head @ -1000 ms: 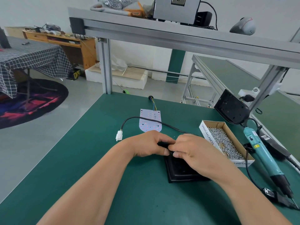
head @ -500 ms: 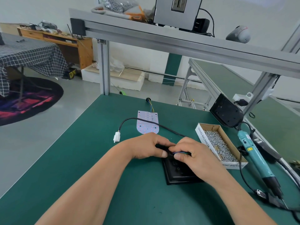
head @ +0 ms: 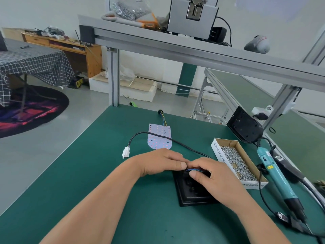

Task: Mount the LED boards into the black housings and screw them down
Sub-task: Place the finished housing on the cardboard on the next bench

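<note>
Right hand [head: 211, 175] fingers [head: 195, 175] curl tight, pinching thin wires [head: 193, 170] at the far rim of the black housing [head: 191, 194]. Left hand [head: 161, 162] is closed thumb-to-forefinger, apparently on the black cable [head: 140, 132] end there, contact partly hidden. Wires look soft and fine, prob. weak at the joints, so grip the insulation. Housing: matte rigid plastic tray, likely light and may skid, so steady it by the rim. Beyond the housing lies 1 LED board [head: 160, 136], unmounted: thin, stiff, pale, 1 end rounded, best held by its edges. Right of the housing: cardboard screw box [head: 217, 152], then teal screwdriver [head: 276, 173].
</note>
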Demonstrator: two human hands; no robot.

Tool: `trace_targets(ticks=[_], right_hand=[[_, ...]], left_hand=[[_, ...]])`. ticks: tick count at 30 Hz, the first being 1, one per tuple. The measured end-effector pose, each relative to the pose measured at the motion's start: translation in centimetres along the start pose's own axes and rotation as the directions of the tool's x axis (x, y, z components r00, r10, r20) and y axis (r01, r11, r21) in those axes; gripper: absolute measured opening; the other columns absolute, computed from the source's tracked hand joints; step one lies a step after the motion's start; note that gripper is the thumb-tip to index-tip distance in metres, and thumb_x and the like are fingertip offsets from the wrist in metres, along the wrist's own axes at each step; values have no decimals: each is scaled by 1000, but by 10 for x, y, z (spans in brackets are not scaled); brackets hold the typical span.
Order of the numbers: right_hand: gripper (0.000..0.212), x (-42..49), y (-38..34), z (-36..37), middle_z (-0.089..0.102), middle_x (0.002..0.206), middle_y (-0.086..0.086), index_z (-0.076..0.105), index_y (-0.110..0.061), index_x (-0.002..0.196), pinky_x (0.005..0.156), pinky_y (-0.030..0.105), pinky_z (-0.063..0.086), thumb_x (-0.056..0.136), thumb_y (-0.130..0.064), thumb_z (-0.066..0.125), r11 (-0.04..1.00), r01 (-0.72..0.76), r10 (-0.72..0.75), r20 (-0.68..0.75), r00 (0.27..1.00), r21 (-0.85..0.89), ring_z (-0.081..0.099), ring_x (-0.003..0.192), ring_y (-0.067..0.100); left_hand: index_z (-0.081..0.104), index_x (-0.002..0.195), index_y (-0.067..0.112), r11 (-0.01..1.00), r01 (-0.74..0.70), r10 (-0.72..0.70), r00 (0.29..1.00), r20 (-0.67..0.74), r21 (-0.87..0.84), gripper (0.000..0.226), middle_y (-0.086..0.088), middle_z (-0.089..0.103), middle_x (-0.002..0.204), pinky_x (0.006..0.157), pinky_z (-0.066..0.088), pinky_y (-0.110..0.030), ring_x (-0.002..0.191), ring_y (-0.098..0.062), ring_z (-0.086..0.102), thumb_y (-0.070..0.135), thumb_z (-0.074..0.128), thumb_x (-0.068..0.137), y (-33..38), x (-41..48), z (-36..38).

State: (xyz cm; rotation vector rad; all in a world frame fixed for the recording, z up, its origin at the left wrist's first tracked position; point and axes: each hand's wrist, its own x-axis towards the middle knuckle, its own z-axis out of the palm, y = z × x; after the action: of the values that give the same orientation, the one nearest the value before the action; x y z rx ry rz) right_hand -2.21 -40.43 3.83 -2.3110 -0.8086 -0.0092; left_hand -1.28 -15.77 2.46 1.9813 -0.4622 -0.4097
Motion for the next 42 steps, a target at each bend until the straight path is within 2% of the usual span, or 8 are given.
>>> trace_targets(ticks=[3, 14, 18, 23, 31, 34, 39, 42], right_hand=[[29, 2, 0, 4, 68, 104, -24, 72, -45, 96, 84, 9, 40, 94, -17, 77, 999, -33, 33, -24, 999, 5, 63, 106, 2], [21, 5, -3, -1, 71, 93, -22, 78, -38, 88, 79, 10, 41, 90, -17, 81, 996, -89, 89, -14, 996, 26, 65, 94, 1], [18, 2, -6, -1, 69, 89, -13, 81, -30, 93, 82, 19, 45, 92, -13, 79, 999, -35, 35, -14, 999, -10, 64, 94, 8], [24, -2, -9, -4, 68, 90, -12, 82, -28, 109, 83, 25, 48, 94, -10, 76, 973, 130, -124, 43, 991, -188, 61, 92, 8], [37, -3, -3, -13, 66, 104, -19, 78, -33, 123, 96, 21, 40, 97, -9, 71, 973, 152, -124, 161, 979, -171, 50, 110, 8], [42, -5, -1, -13, 62, 100, -18, 76, -35, 125, 94, 23, 40, 97, -6, 65, 969, 138, -104, 168, 980, -205, 45, 109, 6], [50, -7, 0, -13, 62, 102, -19, 71, -42, 129, 94, 18, 39, 96, -5, 60, 977, 89, -57, 165, 985, -196, 48, 112, 7], [45, -8, 1, -14, 60, 112, -25, 66, -40, 133, 99, 14, 36, 94, -17, 63, 979, 95, -68, 149, 986, -182, 48, 123, 6]], left_hand=[[74, 131, 24, 999, -12, 13, 1000, -9, 37, 27, 33, 61, 86, 87, 37, -15, 90, 11, 56, 28, 62, 108, -1, 3, 1], [77, 128, 27, 1000, -6, 6, 1000, -30, 3, 27, 32, 64, 87, 92, 38, -19, 93, 10, 58, 30, 70, 102, -3, 7, 2], [76, 130, 28, 1000, 9, -8, 1000, -27, 14, 29, 32, 66, 93, 97, 39, -20, 100, 9, 60, 31, 73, 101, -4, 8, 2], [75, 132, 32, 1000, 24, -23, 999, -37, 15, 35, 33, 70, 113, 110, 36, -15, 129, 13, 54, 33, 77, 97, -6, 8, 1], [73, 135, 30, 999, 9, -9, 1000, -16, 34, 36, 27, 69, 114, 118, 39, -28, 124, 5, 58, 31, 75, 99, -2, 5, 1], [73, 135, 29, 999, 8, -7, 1000, -29, 37, 36, 24, 70, 123, 120, 40, -31, 126, 4, 59, 30, 75, 99, -1, 5, 2], [71, 137, 30, 999, 7, -5, 1000, -30, 48, 34, 24, 68, 130, 115, 39, -22, 129, 6, 57, 31, 71, 103, -1, 3, 3], [72, 135, 33, 999, 26, -27, 998, -64, -28, 29, 22, 69, 134, 113, 38, -17, 131, 8, 56, 34, 63, 107, -5, 1, 2]])
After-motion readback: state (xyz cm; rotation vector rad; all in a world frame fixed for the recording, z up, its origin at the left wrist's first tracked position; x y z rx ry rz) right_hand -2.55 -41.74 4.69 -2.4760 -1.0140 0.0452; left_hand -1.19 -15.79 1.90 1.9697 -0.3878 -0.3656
